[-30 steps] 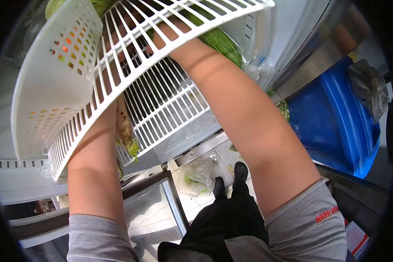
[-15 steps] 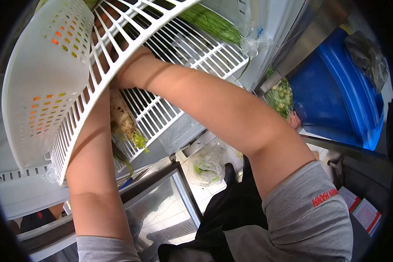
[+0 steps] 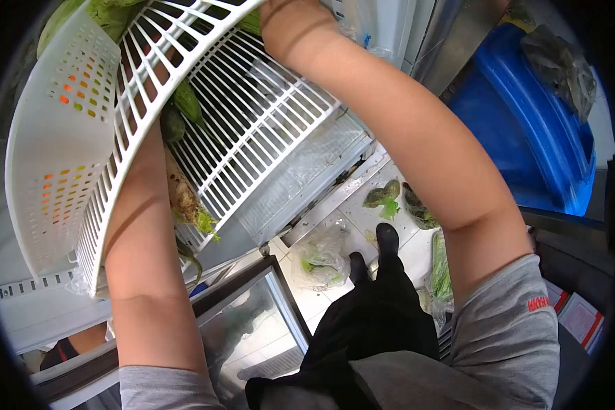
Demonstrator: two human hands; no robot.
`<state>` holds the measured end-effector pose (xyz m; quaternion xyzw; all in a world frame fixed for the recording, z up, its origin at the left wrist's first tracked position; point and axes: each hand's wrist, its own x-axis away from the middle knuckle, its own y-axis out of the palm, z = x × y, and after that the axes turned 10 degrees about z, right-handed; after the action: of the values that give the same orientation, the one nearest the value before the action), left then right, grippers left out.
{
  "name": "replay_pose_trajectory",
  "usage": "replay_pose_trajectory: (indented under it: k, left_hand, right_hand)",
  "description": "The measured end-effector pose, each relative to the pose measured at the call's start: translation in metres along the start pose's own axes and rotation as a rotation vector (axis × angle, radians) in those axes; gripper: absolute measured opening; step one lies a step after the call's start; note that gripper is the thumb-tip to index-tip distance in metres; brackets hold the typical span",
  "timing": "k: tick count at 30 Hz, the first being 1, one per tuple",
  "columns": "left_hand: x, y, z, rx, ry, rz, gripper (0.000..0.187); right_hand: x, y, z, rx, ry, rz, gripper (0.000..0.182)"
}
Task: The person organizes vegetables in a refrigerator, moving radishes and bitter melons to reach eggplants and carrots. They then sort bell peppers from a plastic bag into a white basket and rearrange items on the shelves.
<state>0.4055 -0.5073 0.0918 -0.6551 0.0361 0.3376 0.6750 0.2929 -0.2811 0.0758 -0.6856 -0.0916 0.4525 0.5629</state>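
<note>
My left hand [image 3: 160, 76] reaches up behind the white upper wire shelf [image 3: 165, 89]; only slivers of it show between the bars. Beside that forearm, a pale, dirt-marked root vegetable [image 3: 183, 191] with yellow-green tips lies on the lower wire shelf [image 3: 270, 147]. Green vegetables [image 3: 186, 102] rest farther back, close to the left hand. At the top edge my right hand [image 3: 283, 17] is inside the fridge near another long green vegetable [image 3: 250, 23]; its fingers are hidden. Whether either hand holds anything cannot be seen.
A perforated white basket [image 3: 31, 147] with orange and green contents stands at upper left. The open glass door [image 3: 260, 335] is below. On the floor are a plastic bag [image 3: 321, 260] and leafy greens [image 3: 387, 197]. A blue bin [image 3: 519, 130] stands right.
My right hand has moved up and right, away from the left hand, uncovering green vegetables on the lower shelf. The left arm stays nearly in place. The view has shifted, showing more floor.
</note>
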Motion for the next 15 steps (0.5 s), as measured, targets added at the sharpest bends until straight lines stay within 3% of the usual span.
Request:
replay_pose_trajectory:
  k: [2,3,5,6,8,9,10,11,12,15]
  left_hand:
    - [0.004,-0.004,-0.002,0.006,-0.005,0.004,0.066]
    - [0.006,-0.005,-0.003,0.009,-0.005,0.007,0.065]
    - [0.01,-0.01,-0.005,0.016,-0.012,0.011,0.065]
    - [0.011,-0.012,-0.007,0.017,-0.014,0.014,0.065]
    - [0.017,-0.017,-0.011,0.023,-0.024,0.017,0.064]
    - [0.019,-0.019,-0.013,0.028,-0.026,0.017,0.064]
    - [0.02,-0.022,-0.015,0.027,-0.027,0.023,0.064]
    - [0.021,-0.023,-0.017,0.025,-0.029,0.027,0.064]
    - [0.022,-0.025,-0.018,0.027,-0.032,0.028,0.063]
    - [0.023,-0.028,-0.021,0.036,-0.039,0.037,0.063]
  right_hand:
    - [-0.014,0.018,-0.008,-0.24,0.371,-0.187,0.058]
    - [-0.023,0.022,-0.003,-0.241,0.375,-0.184,0.058]
    - [-0.036,0.012,0.004,-0.421,0.143,-0.371,0.047]
    - [-0.035,0.01,0.0,-0.508,0.071,-0.202,0.055]
    - [-0.029,0.005,-0.014,-0.87,0.165,-0.078,0.052]
    - [-0.041,0.022,-0.036,-0.955,0.066,-0.005,0.055]
    - [-0.021,-0.022,-0.045,-1.097,0.152,-0.127,0.051]
    - [-0.033,-0.01,-0.073,-1.188,0.046,-0.014,0.043]
    - [-0.042,-0.007,-0.094,-0.893,-0.186,0.013,0.039]
    - [-0.041,-0.021,-0.126,-1.008,0.127,-0.225,0.066]
